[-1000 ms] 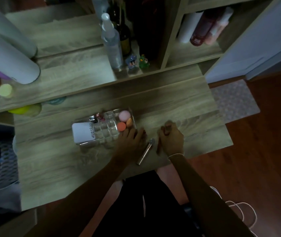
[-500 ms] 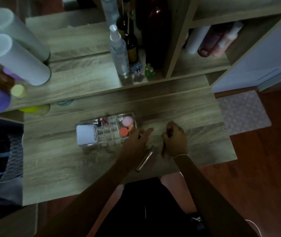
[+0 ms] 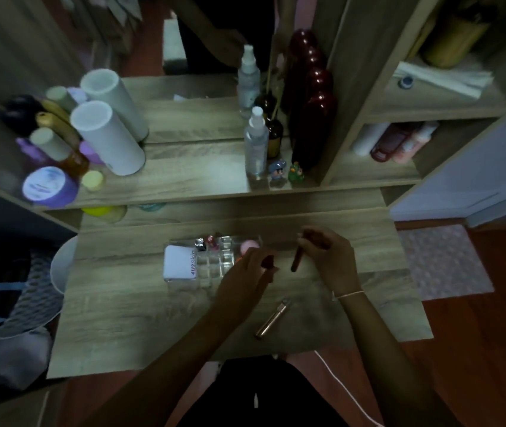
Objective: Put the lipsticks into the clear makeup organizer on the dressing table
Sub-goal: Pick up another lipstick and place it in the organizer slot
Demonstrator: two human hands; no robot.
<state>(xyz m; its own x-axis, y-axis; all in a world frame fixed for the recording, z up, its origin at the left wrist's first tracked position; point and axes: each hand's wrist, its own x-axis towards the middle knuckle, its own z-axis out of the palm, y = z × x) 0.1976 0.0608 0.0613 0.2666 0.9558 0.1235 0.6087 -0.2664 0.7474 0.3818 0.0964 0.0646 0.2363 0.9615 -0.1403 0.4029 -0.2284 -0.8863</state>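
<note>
The clear makeup organizer [image 3: 214, 266] lies on the wooden dressing table [image 3: 140, 309], holding a white pad, small red items and pink and orange sponges. My left hand [image 3: 245, 272] hovers at its right end, closed on a small dark red lipstick [image 3: 267, 262]. My right hand [image 3: 327, 257] is raised just right of it, gripping a dark red lipstick tube [image 3: 297, 261] that hangs downward. A rose-gold lipstick [image 3: 272, 318] lies loose on the table in front of both hands.
A raised shelf behind carries white cylinders [image 3: 106, 137], jars, a spray bottle [image 3: 256, 143], a dark red vase [image 3: 313, 124] and two small figurines [image 3: 287, 171]. Side shelves at right hold bottles. A mesh basket [image 3: 8, 291] stands left of the table.
Both hands lifted off the table toward the organizer, each now holding a dark red lipstick. The rose-gold lipstick stays on the table. The camera tilted up.
</note>
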